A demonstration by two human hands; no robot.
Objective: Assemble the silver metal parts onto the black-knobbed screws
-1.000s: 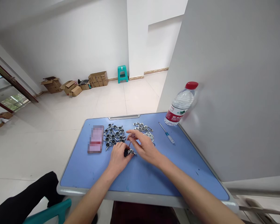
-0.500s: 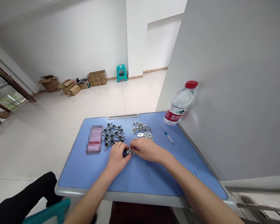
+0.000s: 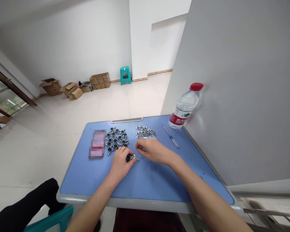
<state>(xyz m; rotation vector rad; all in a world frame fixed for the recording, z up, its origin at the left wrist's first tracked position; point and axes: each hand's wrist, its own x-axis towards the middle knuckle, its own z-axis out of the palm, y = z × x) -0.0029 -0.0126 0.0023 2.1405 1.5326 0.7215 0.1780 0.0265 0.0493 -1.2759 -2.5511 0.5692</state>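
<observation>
My left hand point(image 3: 122, 161) is closed on a small metal fitting point(image 3: 132, 157) with a dark part, holding it against the blue table point(image 3: 96, 180). My right hand point(image 3: 152, 150) is a short way to the right, its fingers curled together; whatever they pinch is hidden. A few tiny screws point(image 3: 142, 157) lie just below the right fingertips. Beyond the left hand is a cluster of metal fittings with round black centres point(image 3: 116, 140). Past the right hand lies a pile of slim metal pieces point(image 3: 145, 131), and flat plates there are mostly covered by the hand.
A blue-handled screwdriver point(image 3: 171, 137) lies on the right, near a red-capped water bottle point(image 3: 185, 104) against the grey panel. A blurred phone point(image 3: 97, 144) lies on the left. Cardboard boxes point(image 3: 100, 80) and a green stool point(image 3: 125, 75) stand by the wall. A person's dark-clothed leg point(image 3: 31, 203) is at lower left.
My right hand has moved slightly right and away from the fitting, uncovering it and the tiny screws. It now covers more of the flat plates. My left hand keeps its hold.
</observation>
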